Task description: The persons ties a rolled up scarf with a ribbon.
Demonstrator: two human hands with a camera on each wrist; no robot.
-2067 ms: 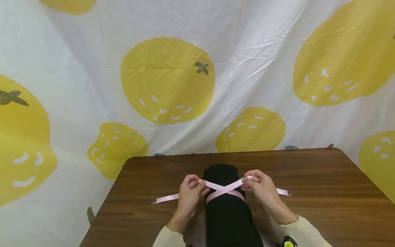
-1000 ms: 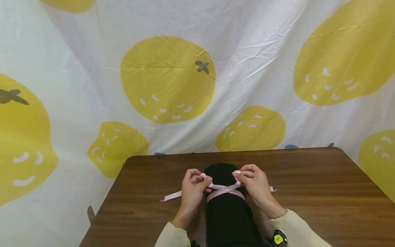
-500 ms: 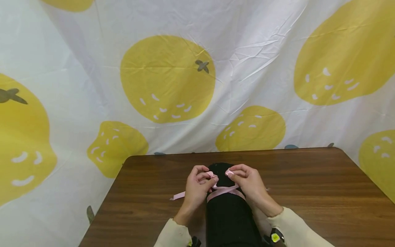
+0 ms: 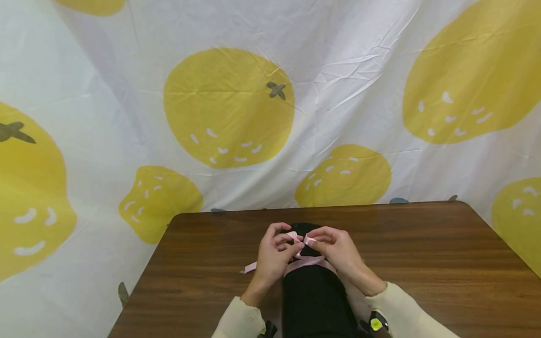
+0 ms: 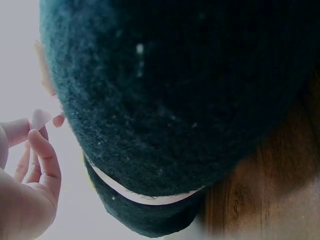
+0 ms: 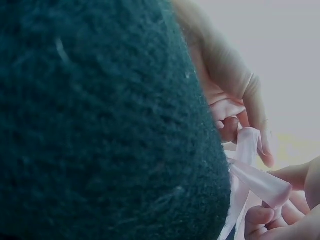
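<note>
A dark, fuzzy fabric roll (image 4: 319, 300) lies lengthwise in front of me, with a pink ribbon (image 4: 307, 263) running around it near its far end. My left hand (image 4: 272, 256) pinches a folded ribbon loop between thumb and fingers, above the crossing. Opposite it, my right hand (image 4: 341, 252) pinches a second loop, the fingertips of both hands close together. The right wrist view shows the right hand's loop (image 6: 262, 186) sticking out from the fingers. From under the left hand a ribbon tail (image 4: 250, 267) pokes out; the right tail is hidden.
A brown wooden table (image 4: 203, 263) bears the roll. Behind it hangs a white cloth (image 4: 329, 117) printed with yellow lemons. Dark devices with yellow labels (image 4: 375, 324) sit at the wrists, beside cream sleeves.
Both hands have moved inward over the roll, folding the straight ribbon ends into loops and bringing these almost together. The left tail has drawn in, and the right one has gone from sight.
</note>
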